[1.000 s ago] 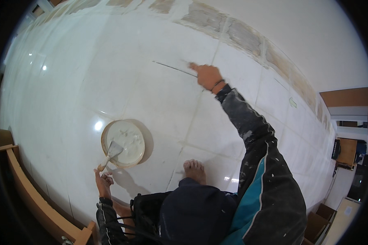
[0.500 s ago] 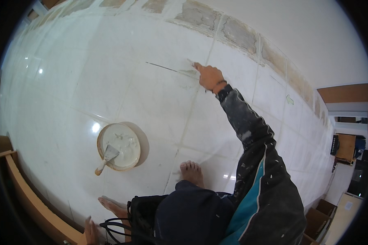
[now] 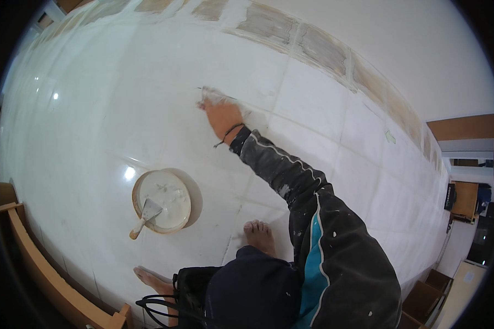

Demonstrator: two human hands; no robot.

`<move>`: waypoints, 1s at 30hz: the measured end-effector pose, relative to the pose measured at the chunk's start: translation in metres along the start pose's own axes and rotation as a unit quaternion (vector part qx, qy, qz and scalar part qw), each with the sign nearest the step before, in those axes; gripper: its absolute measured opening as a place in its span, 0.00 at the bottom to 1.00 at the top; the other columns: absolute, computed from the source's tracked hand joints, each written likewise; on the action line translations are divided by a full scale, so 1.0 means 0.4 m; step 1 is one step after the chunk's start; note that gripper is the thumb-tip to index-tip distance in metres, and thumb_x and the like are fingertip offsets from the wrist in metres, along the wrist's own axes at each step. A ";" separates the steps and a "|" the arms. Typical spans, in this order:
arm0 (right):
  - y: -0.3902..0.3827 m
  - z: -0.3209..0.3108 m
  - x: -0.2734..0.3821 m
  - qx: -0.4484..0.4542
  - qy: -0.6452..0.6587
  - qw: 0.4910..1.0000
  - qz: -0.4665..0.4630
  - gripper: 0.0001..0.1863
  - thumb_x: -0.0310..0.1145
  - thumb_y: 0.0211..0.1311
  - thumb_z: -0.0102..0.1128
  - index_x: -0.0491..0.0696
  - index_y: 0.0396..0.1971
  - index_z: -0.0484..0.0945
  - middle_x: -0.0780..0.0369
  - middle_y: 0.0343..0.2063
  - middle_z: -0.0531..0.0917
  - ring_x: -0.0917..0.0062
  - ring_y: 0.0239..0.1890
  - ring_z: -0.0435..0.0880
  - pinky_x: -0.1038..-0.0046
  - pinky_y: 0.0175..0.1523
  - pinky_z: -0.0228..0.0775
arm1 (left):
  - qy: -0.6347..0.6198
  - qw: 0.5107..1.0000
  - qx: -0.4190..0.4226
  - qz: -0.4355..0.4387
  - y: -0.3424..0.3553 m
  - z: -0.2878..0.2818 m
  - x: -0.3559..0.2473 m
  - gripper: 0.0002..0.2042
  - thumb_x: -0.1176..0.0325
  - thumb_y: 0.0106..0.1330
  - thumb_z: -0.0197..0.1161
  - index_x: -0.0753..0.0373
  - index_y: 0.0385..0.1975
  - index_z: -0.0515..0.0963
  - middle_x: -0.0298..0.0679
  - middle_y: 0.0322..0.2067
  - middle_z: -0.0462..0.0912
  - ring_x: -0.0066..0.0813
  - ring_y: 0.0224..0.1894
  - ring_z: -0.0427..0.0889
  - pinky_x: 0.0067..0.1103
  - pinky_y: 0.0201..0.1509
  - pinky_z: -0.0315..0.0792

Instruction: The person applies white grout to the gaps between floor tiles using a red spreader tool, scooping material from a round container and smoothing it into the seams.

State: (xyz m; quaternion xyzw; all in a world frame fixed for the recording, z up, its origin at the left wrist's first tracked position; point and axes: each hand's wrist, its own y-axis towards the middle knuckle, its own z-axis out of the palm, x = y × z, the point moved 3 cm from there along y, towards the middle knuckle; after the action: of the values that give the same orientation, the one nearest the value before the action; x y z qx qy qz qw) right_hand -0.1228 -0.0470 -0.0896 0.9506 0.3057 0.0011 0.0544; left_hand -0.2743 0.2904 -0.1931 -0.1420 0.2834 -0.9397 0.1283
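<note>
My right hand reaches out over the white tiled floor. Its fingers are closed on a thin pale flat piece, blurred, whose exact kind I cannot make out. The piece lies against the floor along a dark, narrow joint between tiles, partly covered by the hand. Nearer to me on the left is a round shallow tub holding wet whitish paste. A putty knife rests in it, its blade in the paste and its handle over the rim. My left hand is out of view.
Along the wall's base runs a band of rough grey and tan patches. My bare foot stands on the tiles. An orange-brown wooden frame is at lower left, and cardboard boxes are at lower right.
My right hand has swept left along the dark joint, taking the pale piece with it. Less of the dark line now shows. The tub and putty knife stay in place.
</note>
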 end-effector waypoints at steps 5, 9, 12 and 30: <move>0.007 0.069 -0.065 -0.010 -0.052 0.999 -0.008 0.16 0.36 0.62 0.49 0.50 0.49 0.74 0.56 0.26 0.82 0.66 0.25 0.82 0.65 0.27 0.70 | -0.001 0.998 0.053 0.015 0.018 -0.047 0.018 0.06 0.63 0.68 0.44 0.51 0.29 0.61 0.30 0.28 0.62 0.24 0.28 0.63 0.21 0.30 0.61; -0.033 0.044 0.016 -0.174 -0.081 0.975 -0.109 0.16 0.39 0.64 0.49 0.50 0.47 0.74 0.56 0.25 0.82 0.66 0.24 0.82 0.64 0.24 0.70 | 0.007 0.999 -0.047 -0.007 0.006 0.003 -0.010 0.07 0.63 0.68 0.45 0.51 0.27 0.61 0.29 0.25 0.62 0.23 0.27 0.62 0.21 0.28 0.61; 0.029 0.075 -0.036 -0.001 -0.026 0.996 -0.083 0.15 0.42 0.65 0.47 0.50 0.43 0.74 0.56 0.20 0.81 0.65 0.24 0.82 0.64 0.22 0.70 | -0.039 0.997 0.058 -0.019 0.026 -0.061 -0.001 0.08 0.63 0.68 0.45 0.50 0.25 0.61 0.29 0.23 0.61 0.23 0.25 0.62 0.21 0.28 0.60; 0.127 0.092 0.038 -0.013 -0.062 0.992 -0.112 0.16 0.31 0.58 0.51 0.41 0.45 0.73 0.47 0.31 0.81 0.57 0.32 0.83 0.61 0.33 0.73 | -0.009 1.000 0.000 -0.014 0.009 -0.098 -0.069 0.07 0.61 0.66 0.49 0.50 0.25 0.67 0.28 0.24 0.70 0.28 0.25 0.69 0.26 0.30 0.66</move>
State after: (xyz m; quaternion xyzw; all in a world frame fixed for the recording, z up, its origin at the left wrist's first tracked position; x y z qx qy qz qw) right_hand -0.0795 -0.0831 -0.1215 0.9078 0.4062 -0.0602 0.0852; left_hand -0.2613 0.3160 -0.2319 -0.1542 0.2802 -0.9402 0.1176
